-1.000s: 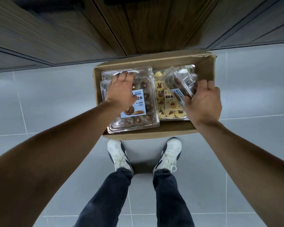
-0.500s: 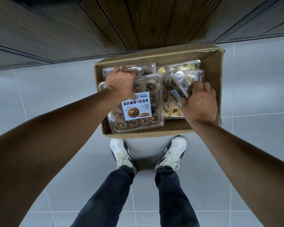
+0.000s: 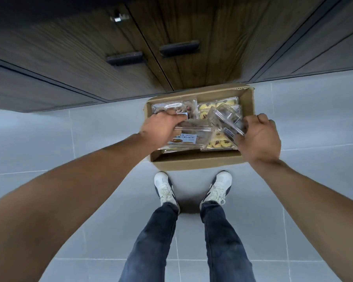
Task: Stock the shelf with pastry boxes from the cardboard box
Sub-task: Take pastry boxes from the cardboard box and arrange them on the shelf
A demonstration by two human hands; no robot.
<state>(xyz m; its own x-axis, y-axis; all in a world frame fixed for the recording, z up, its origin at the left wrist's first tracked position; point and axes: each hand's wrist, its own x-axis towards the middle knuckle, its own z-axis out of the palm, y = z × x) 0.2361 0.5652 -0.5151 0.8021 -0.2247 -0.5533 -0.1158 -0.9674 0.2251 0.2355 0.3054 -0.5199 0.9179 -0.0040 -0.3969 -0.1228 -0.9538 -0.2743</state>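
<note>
An open cardboard box [image 3: 194, 160] stands on the floor in front of my feet, filled with clear plastic pastry boxes. My left hand [image 3: 161, 128] grips a clear box of brown swirl cookies [image 3: 192, 138] with a blue-and-white label, lifted and tilted above the carton. My right hand [image 3: 257, 136] holds a small clear pastry box [image 3: 225, 119] tilted on edge over the right side. Under it lie boxes of yellow jam cookies [image 3: 218, 143]. Another box of brown cookies [image 3: 175, 107] rests at the back left.
Dark wooden cabinet doors with black handles [image 3: 123, 58] rise just behind the carton. Grey floor tiles [image 3: 90, 139] spread to both sides. My two white shoes [image 3: 165, 188] stand just in front of the carton. No shelf is in view.
The view has pulled back and up from the carton. Both hands have risen with their boxes; the brown cookie box in my left hand is tilted flatter and lifted off the stack.
</note>
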